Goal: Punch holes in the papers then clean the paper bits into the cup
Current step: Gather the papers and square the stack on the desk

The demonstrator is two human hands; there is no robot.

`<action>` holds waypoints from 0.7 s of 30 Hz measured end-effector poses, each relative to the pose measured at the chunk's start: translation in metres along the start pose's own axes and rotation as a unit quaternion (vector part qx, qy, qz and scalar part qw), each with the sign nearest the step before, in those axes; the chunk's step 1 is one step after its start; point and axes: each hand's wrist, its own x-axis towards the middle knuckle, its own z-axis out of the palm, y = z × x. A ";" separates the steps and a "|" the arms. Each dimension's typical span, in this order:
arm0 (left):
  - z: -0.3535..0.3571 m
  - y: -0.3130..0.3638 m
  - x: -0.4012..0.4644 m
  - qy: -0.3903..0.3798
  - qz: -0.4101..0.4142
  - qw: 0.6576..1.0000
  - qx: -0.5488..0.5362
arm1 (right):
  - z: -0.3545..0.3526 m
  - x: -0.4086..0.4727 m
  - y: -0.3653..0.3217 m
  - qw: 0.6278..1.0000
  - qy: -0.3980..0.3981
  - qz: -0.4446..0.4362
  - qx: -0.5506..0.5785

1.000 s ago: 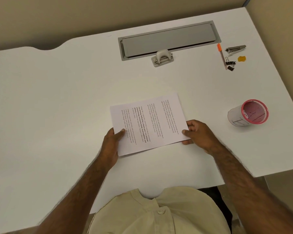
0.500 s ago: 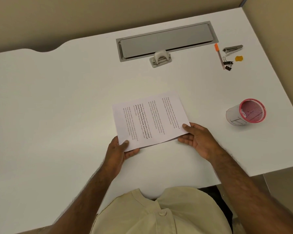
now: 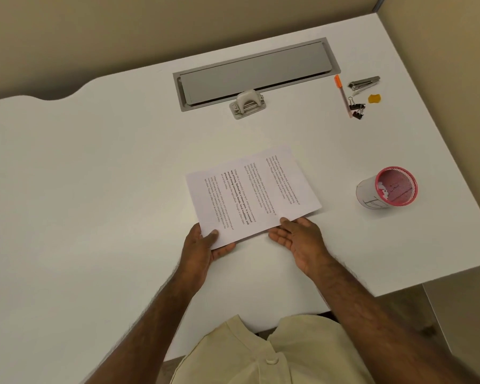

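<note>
Fingers point(image 3: 225, 249) of left hand point(image 3: 203, 245) pinching near-left corner of papers point(image 3: 252, 195), thumb on top, other fingers under the edge. Right hand point(image 3: 299, 241) released, palm up and flat on surface point(image 3: 94, 189), fingertips just at the papers' near edge; cannot tell whether touching or slid beneath. Papers lying mid-surface, turned at an angle, printed text running sideways, far-right corner pointing toward cup point(image 3: 385, 191). Cup to the right of the papers, well apart, pink mesh rim, white wrap with marker lines, a few white bits inside. Punch point(image 3: 248, 104) at far side, white handle, touching the near edge of grey hatch point(image 3: 255, 70) set into surface. Far right: orange-capped pen point(image 3: 343, 97), stapler point(image 3: 364, 82), black clips point(image 3: 356, 108) beside the pen's tip, small yellow item point(image 3: 374, 98) near the stapler. Cream shirt point(image 3: 275, 353) at bottom edge
</note>
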 end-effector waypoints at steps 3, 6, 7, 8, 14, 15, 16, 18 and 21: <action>0.007 0.012 0.009 0.017 0.001 1.000 0.013 | 0.001 0.007 -0.016 1.000 0.006 -0.020 0.003; 0.013 0.026 0.022 0.020 0.014 0.999 0.026 | 0.004 0.017 -0.035 0.999 -0.004 -0.042 0.008; 0.015 0.031 0.026 0.016 0.022 0.999 0.032 | 0.005 0.022 -0.042 0.999 -0.011 -0.048 0.009; 0.018 0.036 0.030 0.013 0.029 0.999 0.039 | 0.007 0.026 -0.048 0.998 -0.018 -0.052 0.010; 0.039 0.059 0.057 0.020 0.042 0.997 0.064 | 0.019 0.054 -0.084 0.998 -0.035 -0.055 0.025; 0.041 0.062 0.061 0.023 0.040 0.997 0.067 | 0.020 0.059 -0.089 0.998 -0.033 -0.053 0.024; 0.044 0.064 0.066 0.024 0.039 0.997 0.070 | 0.022 0.064 -0.093 0.998 -0.031 -0.049 0.023; 0.048 0.068 0.074 0.024 0.039 0.996 0.074 | 0.023 0.071 -0.098 0.999 -0.027 -0.041 0.017; 0.052 0.070 0.081 0.025 0.035 0.996 0.075 | 0.025 0.080 -0.103 0.999 -0.024 -0.027 0.012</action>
